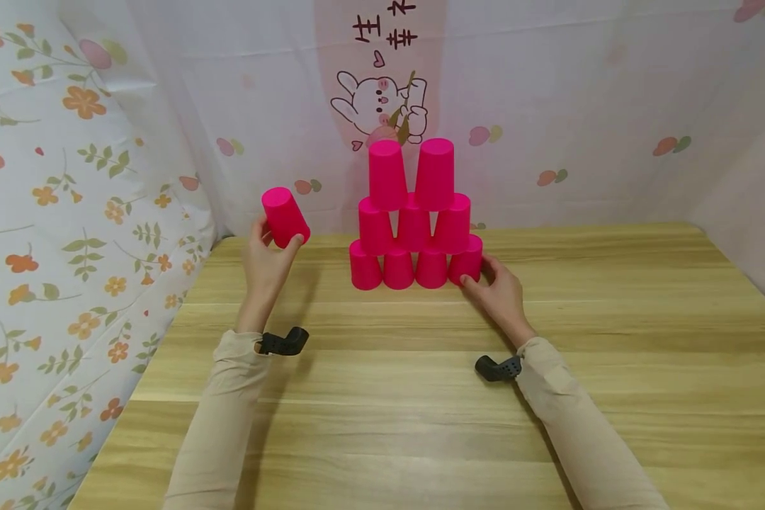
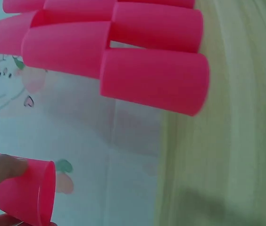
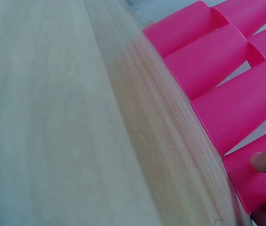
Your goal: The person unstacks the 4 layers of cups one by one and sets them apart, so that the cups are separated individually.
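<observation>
Left of your right hand (image 1: 502, 294), which holds the end bottom cup (image 1: 464, 261), a stack (image 1: 414, 225) of 9 cups stands in rows of 4, 3 and 2; 1 loose cup (image 1: 285, 214), tilted, gripped by your left hand (image 1: 264, 273), remains unstacked.

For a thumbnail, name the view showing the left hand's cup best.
The head view: the held cup shows nearly whole, tilted in the left hand. The left wrist view crops its base; the right wrist view lacks it.
</observation>
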Motion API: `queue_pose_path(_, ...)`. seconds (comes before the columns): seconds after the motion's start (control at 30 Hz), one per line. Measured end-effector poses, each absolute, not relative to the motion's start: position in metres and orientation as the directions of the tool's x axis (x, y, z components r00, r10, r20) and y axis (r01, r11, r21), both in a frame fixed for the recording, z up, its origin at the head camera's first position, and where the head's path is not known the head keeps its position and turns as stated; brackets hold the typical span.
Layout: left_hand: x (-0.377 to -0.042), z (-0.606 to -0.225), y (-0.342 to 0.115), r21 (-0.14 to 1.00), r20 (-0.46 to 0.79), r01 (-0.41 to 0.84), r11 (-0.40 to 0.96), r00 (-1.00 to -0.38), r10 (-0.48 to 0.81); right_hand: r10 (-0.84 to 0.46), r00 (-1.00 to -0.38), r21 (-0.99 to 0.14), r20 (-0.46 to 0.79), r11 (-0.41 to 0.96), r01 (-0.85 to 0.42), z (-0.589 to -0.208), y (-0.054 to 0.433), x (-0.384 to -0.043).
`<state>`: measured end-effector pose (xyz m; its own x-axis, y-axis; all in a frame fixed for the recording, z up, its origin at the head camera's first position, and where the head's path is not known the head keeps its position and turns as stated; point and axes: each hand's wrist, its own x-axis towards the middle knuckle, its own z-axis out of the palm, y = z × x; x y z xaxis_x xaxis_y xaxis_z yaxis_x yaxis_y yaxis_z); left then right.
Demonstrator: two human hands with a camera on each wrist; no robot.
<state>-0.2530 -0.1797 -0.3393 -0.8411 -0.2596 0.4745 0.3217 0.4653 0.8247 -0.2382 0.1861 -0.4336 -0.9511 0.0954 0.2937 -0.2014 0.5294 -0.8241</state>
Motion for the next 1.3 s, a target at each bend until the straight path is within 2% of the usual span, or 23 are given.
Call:
queue_pose_path(0.47,-0.250,-0.380,-0.188,0.862,0.255,0.101,0.497,-0.933,-0.254,0.102,-0.952,-0.822,0.290,0.535,-0.193,-0.438,0.187,-0.239)
queue_pose_path(1.3,-0.256,-0.416,-0.192,0.880,0.213,0.068,0.469,-0.941,-0.262,0.105,-0.949,-0.814,0.296,0.547,-0.194,-0.436,0.187,-0.240)
